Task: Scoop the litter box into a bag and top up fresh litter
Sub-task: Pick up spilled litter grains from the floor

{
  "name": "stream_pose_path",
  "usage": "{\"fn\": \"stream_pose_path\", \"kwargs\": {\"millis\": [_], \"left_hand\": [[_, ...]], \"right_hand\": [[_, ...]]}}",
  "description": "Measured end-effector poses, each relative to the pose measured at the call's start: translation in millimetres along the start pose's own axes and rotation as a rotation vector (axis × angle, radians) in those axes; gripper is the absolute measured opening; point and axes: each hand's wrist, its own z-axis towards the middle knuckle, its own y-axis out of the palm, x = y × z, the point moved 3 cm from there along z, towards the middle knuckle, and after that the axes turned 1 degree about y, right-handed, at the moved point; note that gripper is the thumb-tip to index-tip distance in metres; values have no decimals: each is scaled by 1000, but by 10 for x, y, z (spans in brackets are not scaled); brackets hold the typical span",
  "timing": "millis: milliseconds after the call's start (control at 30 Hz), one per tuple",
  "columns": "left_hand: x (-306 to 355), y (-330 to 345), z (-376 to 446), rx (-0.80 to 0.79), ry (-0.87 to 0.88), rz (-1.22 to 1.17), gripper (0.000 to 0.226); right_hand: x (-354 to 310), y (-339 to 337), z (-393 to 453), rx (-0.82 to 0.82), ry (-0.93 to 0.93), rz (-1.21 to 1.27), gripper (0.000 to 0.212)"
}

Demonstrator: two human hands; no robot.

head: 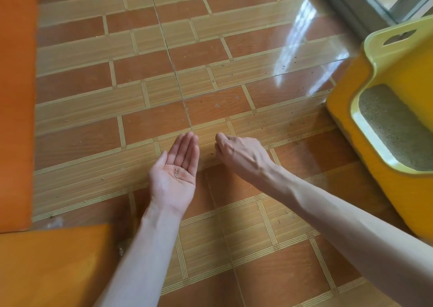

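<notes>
yellow litter box (384, 156) (grey-beige litter (396, 128)), orange-tan tiled floor (164, 72)

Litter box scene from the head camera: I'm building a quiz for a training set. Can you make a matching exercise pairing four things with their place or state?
Things:
1. left hand
2. right hand
3. litter box
4. stray granules

Places or states:
A. yellow, at the right edge, litter inside
B. palm up, fingers straight
C. lying on the open palm
D. knuckles up, fingers curled down toward the floor

Pairs: 1-B, 2-D, 3-A, 4-C
</notes>
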Motion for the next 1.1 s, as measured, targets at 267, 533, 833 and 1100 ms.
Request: {"fn": "stream_pose_path", "kwargs": {"millis": [267,533,833,1100], "left_hand": [[98,-36,8,25,45,-41,48],[39,-32,-6,30,18,-34,47],[-61,20,-18,10,-22,-9,48],[-131,63,-49,-9,-57,6,48]], "right_hand": [[-96,151,162,-58,-43,-108,5],[-259,180,45,-74,-114,-361,22],[-265,99,34,-139,3,-207,8],[613,-252,-425,191,437,273,26]]}}
